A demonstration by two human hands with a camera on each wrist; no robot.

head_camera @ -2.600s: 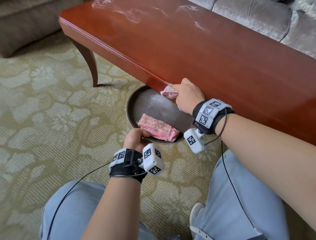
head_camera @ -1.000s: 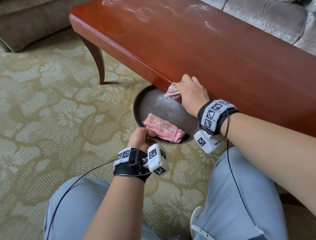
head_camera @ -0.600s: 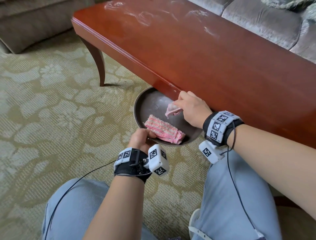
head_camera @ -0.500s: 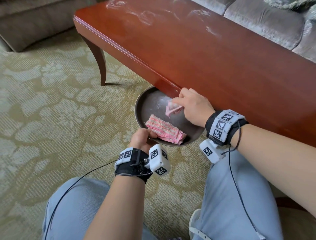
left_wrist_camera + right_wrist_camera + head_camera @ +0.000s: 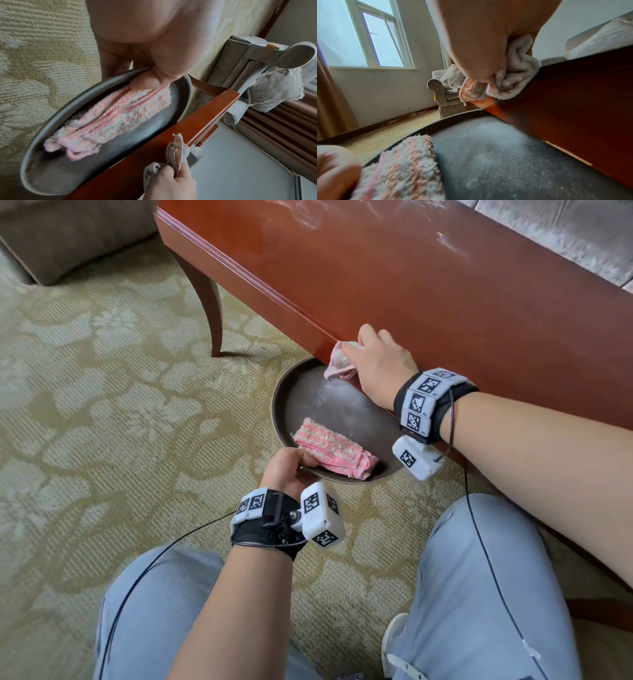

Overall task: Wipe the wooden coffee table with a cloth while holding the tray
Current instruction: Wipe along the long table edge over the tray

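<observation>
Presently, a round dark tray (image 5: 289,392) is held at its near rim by the left hand (image 5: 286,470), thumb curled over the rim and pressed on a folded pink-and-white striped towel (image 5: 334,451) lying in the tray. The tray is kept just below the front edge of the reddish wooden tabletop (image 5: 445,302), partly tucked under it. A crumpled pink cloth (image 5: 337,361) is gripped in the right hand (image 5: 378,364), fingers curled around it, and is pressed against the tabletop's front edge, above the tray. White dust is seen on the tray floor and smeared on the tabletop. A patterned beige carpet (image 5: 102,388) lies beneath; a grey sofa (image 5: 565,237) stands beyond the tabletop.
</observation>
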